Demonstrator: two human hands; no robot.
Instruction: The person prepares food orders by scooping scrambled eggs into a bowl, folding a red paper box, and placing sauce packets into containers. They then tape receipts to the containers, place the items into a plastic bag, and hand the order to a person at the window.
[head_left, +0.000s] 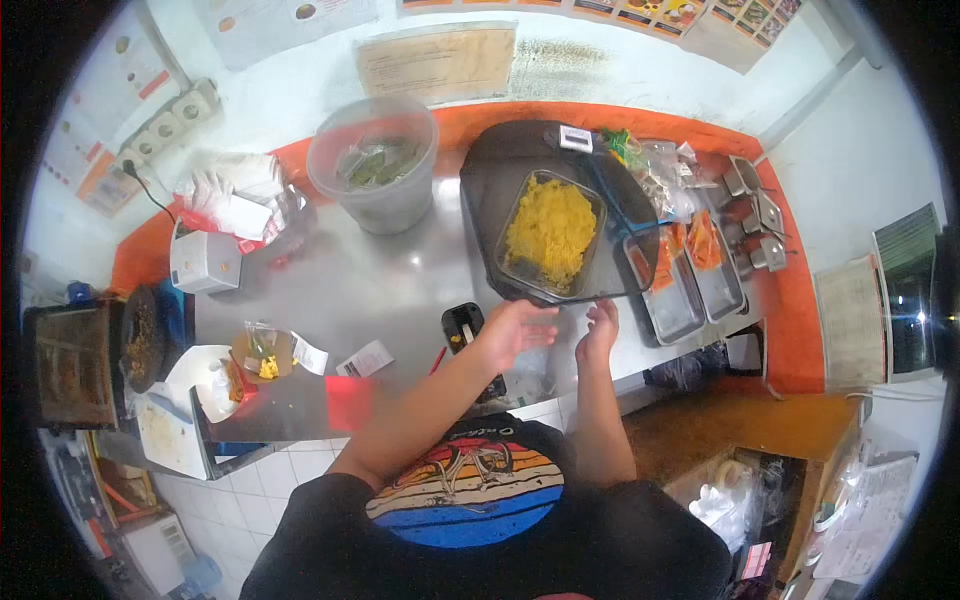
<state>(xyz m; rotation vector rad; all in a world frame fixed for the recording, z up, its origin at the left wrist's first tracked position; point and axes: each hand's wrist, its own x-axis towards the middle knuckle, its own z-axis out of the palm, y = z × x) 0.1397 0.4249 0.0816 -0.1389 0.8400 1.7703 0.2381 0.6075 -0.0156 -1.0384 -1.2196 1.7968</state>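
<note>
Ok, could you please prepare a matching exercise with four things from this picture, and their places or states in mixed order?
1. yellow food
2. bucket
3. red sheet
4. left hand

A. near the table's front edge, lying flat
B. open, holding nothing
C. in a see-through container
D. has green contents

Pairs: 1-C, 2-D, 3-A, 4-B

My left forearm (425,405) covers part of a black object (463,317), so I can't tell what it is. I can't make out whether the fingertips of my left hand (515,335) or right hand (597,335) touch the black tub (500,150). Print on the notice (437,62) and slip (366,358) is too small to read. Posters (640,10) run off the top; the bucket's (385,218) green contents (375,165) look blurred.
</note>
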